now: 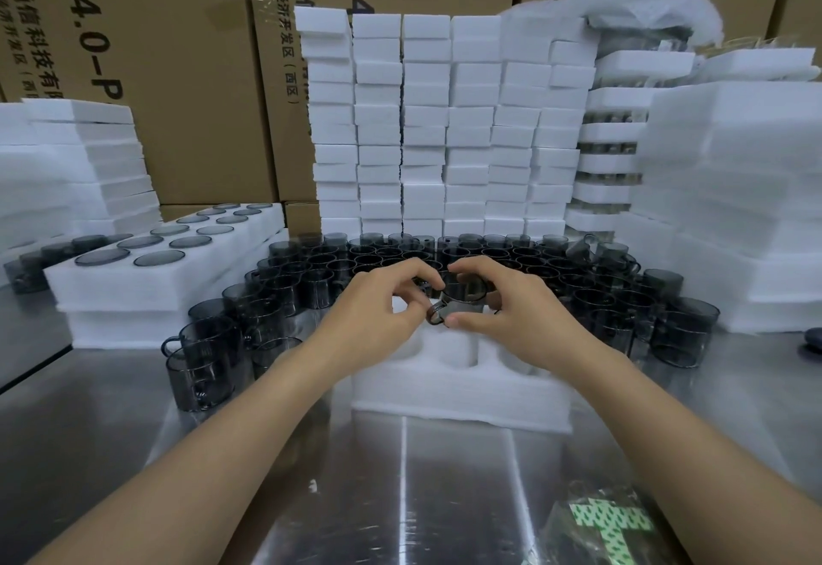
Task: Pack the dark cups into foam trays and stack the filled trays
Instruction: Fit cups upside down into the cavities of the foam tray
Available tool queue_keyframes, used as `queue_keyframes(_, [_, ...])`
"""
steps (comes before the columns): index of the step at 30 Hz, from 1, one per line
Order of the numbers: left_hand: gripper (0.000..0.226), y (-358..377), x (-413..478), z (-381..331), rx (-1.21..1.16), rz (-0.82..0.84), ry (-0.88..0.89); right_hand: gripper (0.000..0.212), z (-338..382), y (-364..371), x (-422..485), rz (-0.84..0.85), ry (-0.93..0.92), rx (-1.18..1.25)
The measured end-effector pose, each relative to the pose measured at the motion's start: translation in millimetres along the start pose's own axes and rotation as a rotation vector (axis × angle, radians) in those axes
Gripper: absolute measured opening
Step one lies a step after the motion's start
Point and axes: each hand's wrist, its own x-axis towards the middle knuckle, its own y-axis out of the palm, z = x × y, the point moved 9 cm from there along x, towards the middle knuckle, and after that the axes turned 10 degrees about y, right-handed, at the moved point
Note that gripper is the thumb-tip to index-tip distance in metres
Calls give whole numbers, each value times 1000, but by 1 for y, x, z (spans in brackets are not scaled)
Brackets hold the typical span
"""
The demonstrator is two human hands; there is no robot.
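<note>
Both hands meet over a white foam tray (462, 391) with round holes, lying on the metal table in front of me. My right hand (502, 311) grips a dark smoky cup (462, 297) by its rim and side, tilted, with the handle toward me. My left hand (378, 302) pinches the same cup at its left edge, near the handle. The tray's visible holes hold nothing. Several dark cups (311, 280) stand in rows behind and beside the tray. At left a filled tray (151, 266) rests on a foam stack, its holes showing cup bottoms.
Tall stacks of white foam blocks (445, 128) rise behind the cups, with more foam stacks at right (734, 208) and left (66, 164). Cardboard boxes (187, 75) form the back wall. A clear bag with green print (605, 524) lies near the table's front right.
</note>
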Motion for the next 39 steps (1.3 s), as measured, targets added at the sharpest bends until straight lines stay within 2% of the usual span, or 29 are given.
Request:
queue_keyframes(3, [32, 2, -1, -2, 4, 20, 15, 66, -2, 1, 1, 6, 10, -51])
queue_keyframes(7, [35, 2, 1, -1, 7, 49, -27, 79, -3, 3, 1, 12, 29, -127])
queue_keyframes(12, [35, -1, 0, -4, -51, 57, -24, 76, -2, -2, 0, -26, 43, -103])
queue_keyframes(17, [31, 1, 1, 0, -78, 73, -29, 63, 1, -6, -1, -51, 36, -49])
queue_keyframes(21, [29, 3, 2, 6, -95, 91, -47, 66, 4, -8, -2, -76, 23, -90])
queue_keyframes(28, [24, 10, 0, 6, -181, 147, -60, 57, 5, -2, -2, -12, 11, -72])
queue_keyframes(34, [21, 3, 0, 13, -97, 71, -34, 59, -2, -1, 1, -7, 33, -118])
queue_keyframes(39, [18, 2, 0, 7, -49, 94, -53, 58, 0, 2, 0, 34, 48, -157])
